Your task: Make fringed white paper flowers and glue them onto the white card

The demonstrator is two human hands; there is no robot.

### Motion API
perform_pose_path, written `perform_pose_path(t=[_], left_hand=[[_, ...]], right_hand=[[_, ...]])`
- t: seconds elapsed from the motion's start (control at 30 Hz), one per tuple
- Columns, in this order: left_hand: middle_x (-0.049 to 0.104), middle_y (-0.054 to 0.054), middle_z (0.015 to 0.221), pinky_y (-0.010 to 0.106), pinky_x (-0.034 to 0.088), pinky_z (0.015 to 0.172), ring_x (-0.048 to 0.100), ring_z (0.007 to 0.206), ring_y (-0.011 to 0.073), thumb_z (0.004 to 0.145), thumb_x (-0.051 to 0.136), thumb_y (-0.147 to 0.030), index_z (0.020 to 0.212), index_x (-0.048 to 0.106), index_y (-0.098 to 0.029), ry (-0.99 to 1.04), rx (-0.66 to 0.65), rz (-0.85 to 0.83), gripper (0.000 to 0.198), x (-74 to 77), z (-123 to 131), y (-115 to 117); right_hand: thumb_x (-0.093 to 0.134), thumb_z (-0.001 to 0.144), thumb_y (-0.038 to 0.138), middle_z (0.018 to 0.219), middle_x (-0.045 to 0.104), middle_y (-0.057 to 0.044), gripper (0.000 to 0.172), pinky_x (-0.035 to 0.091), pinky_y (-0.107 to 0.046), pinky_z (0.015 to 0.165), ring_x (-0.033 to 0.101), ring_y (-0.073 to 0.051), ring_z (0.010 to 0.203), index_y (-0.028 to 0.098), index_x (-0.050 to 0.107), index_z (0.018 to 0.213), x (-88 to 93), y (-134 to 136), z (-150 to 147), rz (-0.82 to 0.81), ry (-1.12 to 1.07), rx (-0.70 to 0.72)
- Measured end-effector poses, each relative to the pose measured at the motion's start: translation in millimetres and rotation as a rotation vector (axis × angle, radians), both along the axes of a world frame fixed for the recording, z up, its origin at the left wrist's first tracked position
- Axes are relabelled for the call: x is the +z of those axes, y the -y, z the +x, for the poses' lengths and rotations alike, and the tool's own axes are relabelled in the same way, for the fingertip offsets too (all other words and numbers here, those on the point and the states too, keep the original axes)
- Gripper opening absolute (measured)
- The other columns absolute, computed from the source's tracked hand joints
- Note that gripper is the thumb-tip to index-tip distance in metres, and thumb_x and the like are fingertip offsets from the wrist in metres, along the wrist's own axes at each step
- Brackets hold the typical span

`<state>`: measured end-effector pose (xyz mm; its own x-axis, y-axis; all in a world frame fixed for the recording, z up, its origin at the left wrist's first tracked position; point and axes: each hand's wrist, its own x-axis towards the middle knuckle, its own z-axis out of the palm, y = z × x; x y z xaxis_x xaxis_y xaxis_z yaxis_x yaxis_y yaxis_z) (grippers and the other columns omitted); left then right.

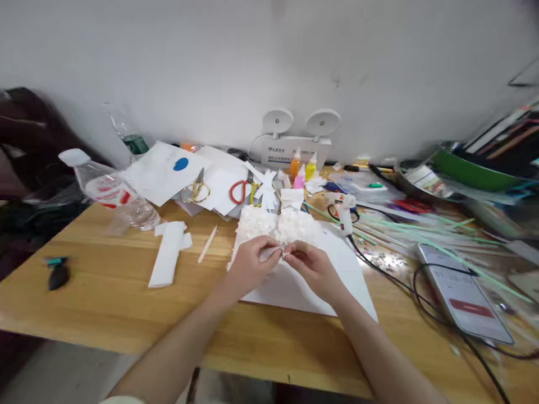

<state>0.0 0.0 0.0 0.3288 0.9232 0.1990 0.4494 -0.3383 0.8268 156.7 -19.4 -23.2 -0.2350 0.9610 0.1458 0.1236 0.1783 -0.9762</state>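
Two hands meet over a white sheet of paper (pixel 311 280) near the front edge of the wooden table (pixel 105 292). The left hand (pixel 248 264) and right hand (pixel 314 266) pinch a small white paper scrap (pixel 281 252) between their fingertips, each grip narrow and closed on it. The scrap is too small to tell which way it points. Just behind it a fluffy white paper mass (pixel 278 224) lies on the sheet, its long axis running left to right. Left of the sheet, a folded white strip (pixel 166 255) points away from the person. Behind, three small paint bottles (pixel 302 168) stand upright, orange, yellow and pink. A clear water bottle (pixel 112 191) lies tilted at far left, contents unclear.
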Motion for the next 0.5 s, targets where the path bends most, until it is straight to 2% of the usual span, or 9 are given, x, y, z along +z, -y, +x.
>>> perform_pose_path(t=[0.27, 0.5], left_hand=[[0.063, 0.001, 0.077, 0.021, 0.044, 0.068, 0.057, 0.073, 0.0118, 0.077, 0.049, -0.027, 0.077, 0.059, -0.017, 0.092, -0.007, -0.071, 0.014, 2.0, 0.6, -0.4], [0.064, 0.000, 0.077, 0.021, 0.045, 0.069, 0.058, 0.073, 0.0113, 0.075, 0.052, -0.022, 0.078, 0.061, -0.018, 0.064, -0.010, 0.000, 0.011, 1.1, 0.4, 0.3]], right_hand=[[0.053, 0.079, 0.029, 0.075, 0.056, -0.002, 0.010, 0.044, -0.027, 0.067, 0.053, -0.014, 0.071, 0.020, 0.056, 0.079, 1.1, -2.8, 3.2, 0.018, -0.018, -0.048], [0.052, 0.079, 0.029, 0.077, 0.057, -0.002, 0.011, 0.045, -0.029, 0.069, 0.054, -0.015, 0.073, 0.019, 0.056, 0.080, 6.6, 0.5, 2.3, 0.034, -0.023, 0.010]])
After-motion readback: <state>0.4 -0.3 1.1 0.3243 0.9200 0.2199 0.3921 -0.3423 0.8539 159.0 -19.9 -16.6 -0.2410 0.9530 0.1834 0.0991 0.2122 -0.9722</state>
